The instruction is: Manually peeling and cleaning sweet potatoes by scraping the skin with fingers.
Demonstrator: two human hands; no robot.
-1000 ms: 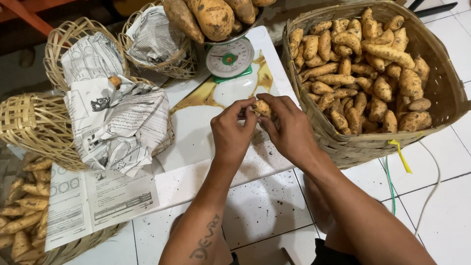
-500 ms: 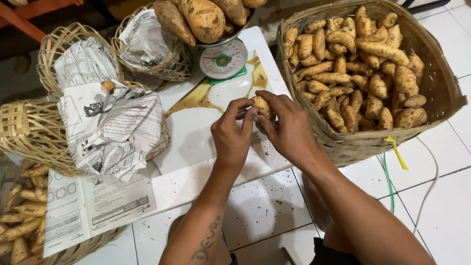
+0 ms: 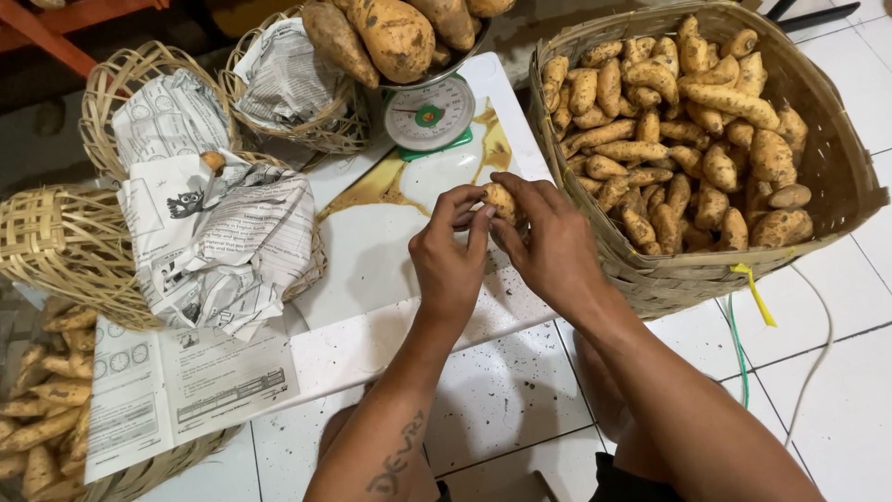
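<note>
sweet potato (image 3: pixel 499 199) unmoved, long axis unclear

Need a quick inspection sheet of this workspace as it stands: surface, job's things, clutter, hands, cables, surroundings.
Surface: low white table, speckled with dirt near the hands.
Job's things: one small sweet potato held over the table; big woven basket full of sweet potatoes at right.
Clutter: kitchen scale with large tubers in its pan; paper-lined wicker baskets at left; printed sheet on the near edge.
Grippers: left hand and right hand both pinch the small sweet potato.
Cables: green cable and white cable on the floor at right.
Surroundings: white tiled floor; nobody else seen.
</note>
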